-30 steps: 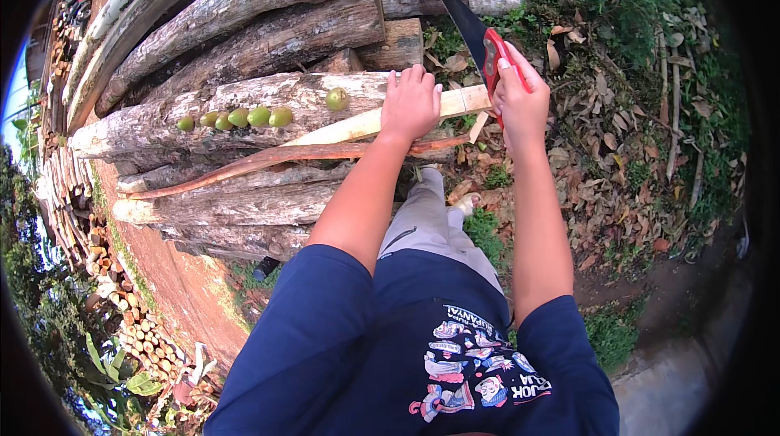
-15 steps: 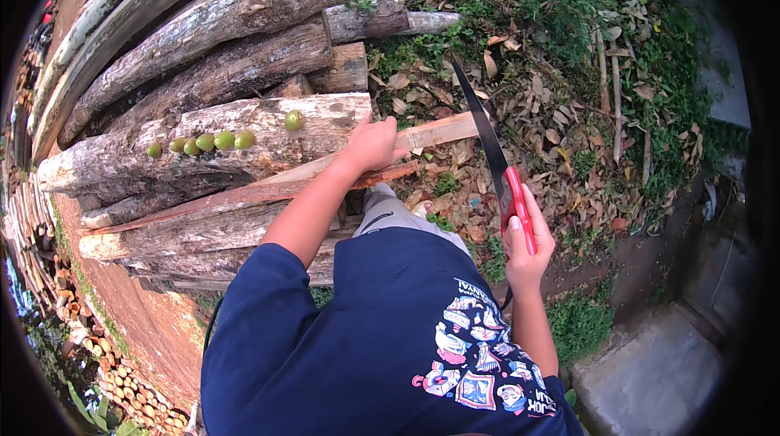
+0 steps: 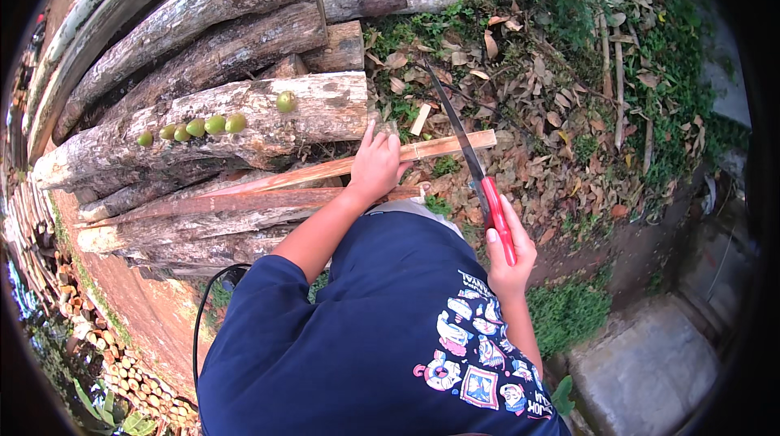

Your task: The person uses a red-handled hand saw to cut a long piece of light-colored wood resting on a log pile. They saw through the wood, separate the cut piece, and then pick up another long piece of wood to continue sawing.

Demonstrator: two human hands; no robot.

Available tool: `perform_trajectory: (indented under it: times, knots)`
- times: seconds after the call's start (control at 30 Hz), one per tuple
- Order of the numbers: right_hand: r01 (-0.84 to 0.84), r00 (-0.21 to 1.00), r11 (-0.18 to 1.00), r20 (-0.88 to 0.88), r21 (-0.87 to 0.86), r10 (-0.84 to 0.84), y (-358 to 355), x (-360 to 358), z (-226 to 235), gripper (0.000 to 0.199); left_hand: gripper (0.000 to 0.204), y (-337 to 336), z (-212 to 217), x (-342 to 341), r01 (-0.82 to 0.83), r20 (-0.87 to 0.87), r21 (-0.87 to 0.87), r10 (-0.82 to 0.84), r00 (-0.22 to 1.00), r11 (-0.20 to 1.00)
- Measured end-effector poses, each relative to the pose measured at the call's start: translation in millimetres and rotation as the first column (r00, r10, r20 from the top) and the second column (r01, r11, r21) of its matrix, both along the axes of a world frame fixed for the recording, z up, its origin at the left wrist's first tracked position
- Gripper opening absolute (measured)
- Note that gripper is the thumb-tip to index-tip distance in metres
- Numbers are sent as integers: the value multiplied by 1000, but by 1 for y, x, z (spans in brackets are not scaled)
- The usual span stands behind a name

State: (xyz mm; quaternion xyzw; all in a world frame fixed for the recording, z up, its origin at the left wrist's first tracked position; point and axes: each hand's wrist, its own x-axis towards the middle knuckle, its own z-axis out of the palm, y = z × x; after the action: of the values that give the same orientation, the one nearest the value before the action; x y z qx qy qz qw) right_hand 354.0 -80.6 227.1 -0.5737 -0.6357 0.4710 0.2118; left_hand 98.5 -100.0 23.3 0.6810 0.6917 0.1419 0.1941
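left hand clasping 1 wood strip | right hand gripping 1 saw | 7 fruits (on 1 log)

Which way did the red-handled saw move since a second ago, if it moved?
Yes: against the fruit-topped log, the saw has come down the picture, toward the blue shirt.

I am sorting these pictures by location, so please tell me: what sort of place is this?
Probably an outdoor wood yard: thick logs lie side by side, cut wood is stacked across the dirt strip, and leaf litter lies nearby.
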Motion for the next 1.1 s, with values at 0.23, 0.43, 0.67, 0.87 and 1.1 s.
perform_trajectory:
  times: [0.23, 0.43, 0.67, 0.87, 1.1]
  knots:
    - [-43, 999, 990, 3, 133, 43, -5, -1, -4, 55, 49, 3, 15, -4, -36, 37, 74, 34, 999, 997]
    - [1, 1000, 996, -13, 95, 0, -6, -5, 6, 56, 50, 24, 30, -26, -37, 7, 179, 36, 999, 983]
    - [9, 995, 994, -96, 108, 1, 6, -14, 7, 56, 56, 66, 18, -74, 56, -193, 316, 6, 981, 947]
    - [-80, 982, 985, -159, 153, 105, 20, -40, 1, 54, 32, 85, -12, -99, -109, -270, 366, 217, 938, 924]
    - [-64, 985, 998, -162, 9, 64, 15, -58, -6, 53, 27, 80, -32, -78, -363, -202, 217, 406, 891, 906]
